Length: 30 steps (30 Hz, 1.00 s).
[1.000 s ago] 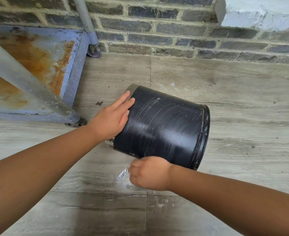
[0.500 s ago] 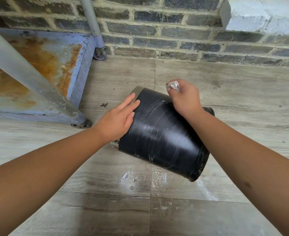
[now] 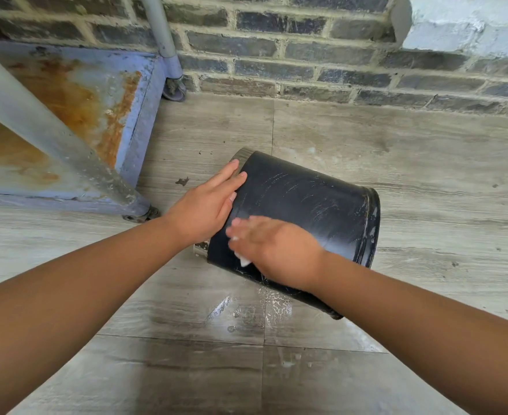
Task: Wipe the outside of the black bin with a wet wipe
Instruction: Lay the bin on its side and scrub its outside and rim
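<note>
The black bin (image 3: 306,205) lies on its side on the grey floor tiles, its rim toward the right and a metal base toward the left. White streaks run across its wall. My left hand (image 3: 204,205) rests flat against the bin's left end, fingers together, holding it still. My right hand (image 3: 273,250) presses on the near side of the bin's wall and is blurred by motion. A corner of the white wet wipe (image 3: 243,260) sticks out from under its palm.
A rusty blue metal cart (image 3: 75,94) on castor wheels stands at the left, with grey poles (image 3: 46,130). A dark brick wall (image 3: 306,55) runs along the back. Wet patches (image 3: 261,310) shine on the tiles just below the bin.
My right hand has swept with the wipe from the bin's far top edge down to its near side. One second ago it was below the bin. My left hand has stayed put.
</note>
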Available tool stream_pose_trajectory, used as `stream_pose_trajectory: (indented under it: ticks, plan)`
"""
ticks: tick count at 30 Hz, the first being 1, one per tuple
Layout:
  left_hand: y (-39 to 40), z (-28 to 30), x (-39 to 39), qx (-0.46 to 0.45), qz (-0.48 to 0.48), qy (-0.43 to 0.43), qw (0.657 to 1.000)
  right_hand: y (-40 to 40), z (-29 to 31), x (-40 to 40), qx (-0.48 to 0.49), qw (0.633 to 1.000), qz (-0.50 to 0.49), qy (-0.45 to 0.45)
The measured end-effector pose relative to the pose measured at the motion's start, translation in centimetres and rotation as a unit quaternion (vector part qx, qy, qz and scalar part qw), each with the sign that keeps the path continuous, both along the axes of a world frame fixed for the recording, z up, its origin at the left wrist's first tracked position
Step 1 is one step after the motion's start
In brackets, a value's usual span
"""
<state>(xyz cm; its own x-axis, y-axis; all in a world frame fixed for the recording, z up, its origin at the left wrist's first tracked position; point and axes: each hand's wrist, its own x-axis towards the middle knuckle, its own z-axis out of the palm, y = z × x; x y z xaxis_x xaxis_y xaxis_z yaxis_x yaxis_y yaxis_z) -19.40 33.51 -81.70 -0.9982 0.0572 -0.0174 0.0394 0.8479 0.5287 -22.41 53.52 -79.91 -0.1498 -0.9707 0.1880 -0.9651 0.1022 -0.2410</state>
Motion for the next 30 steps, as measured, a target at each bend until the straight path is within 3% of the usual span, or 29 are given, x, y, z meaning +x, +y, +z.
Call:
stream_pose_trajectory:
  ticks: [5,8,10,13,15,17,19,21,25,27,30]
  plan:
    - [0.0,0.3,-0.1,-0.008,-0.002,0.002,1.0,1.5,-3.3,4.3,0.114,0.985,0.124,0.027]
    - [0.4,0.6,-0.6,-0.011,0.008,-0.008,1.0,3.1,-5.2,6.2,0.311,0.942,0.124,0.001]
    - [0.6,0.9,-1.0,-0.006,0.019,-0.016,1.0,4.9,-6.0,6.1,0.374,0.921,0.079,-0.072]
    - [0.7,1.1,-1.6,0.01,0.03,-0.024,0.999,6.7,-4.5,5.4,0.31,0.909,0.014,-0.279]
    - [0.7,1.0,-1.7,0.03,0.044,-0.029,0.998,7.2,-2.4,5.0,0.19,0.894,-0.048,-0.404]
    - [0.6,1.0,-1.5,0.067,0.056,-0.04,0.995,6.9,-0.1,4.0,0.052,0.875,-0.118,-0.467]
    - [0.4,1.1,-1.4,0.096,0.052,-0.057,0.992,6.0,1.5,1.6,-0.085,0.888,-0.184,-0.413]
    - [0.4,1.3,-1.6,0.089,0.045,-0.07,0.993,4.5,2.4,-1.0,-0.155,0.923,-0.219,-0.274]
    - [0.5,1.8,-2.7,0.07,0.041,-0.09,0.993,0.6,2.0,-1.9,-0.048,0.97,-0.196,-0.136]
    - [0.3,2.0,-3.3,0.073,0.041,-0.104,0.991,-1.0,0.8,-0.2,0.05,0.996,-0.064,-0.045]
    - [0.2,2.2,-3.8,0.058,0.027,-0.121,0.991,-1.5,-1.7,1.9,0.142,0.983,0.094,0.066]
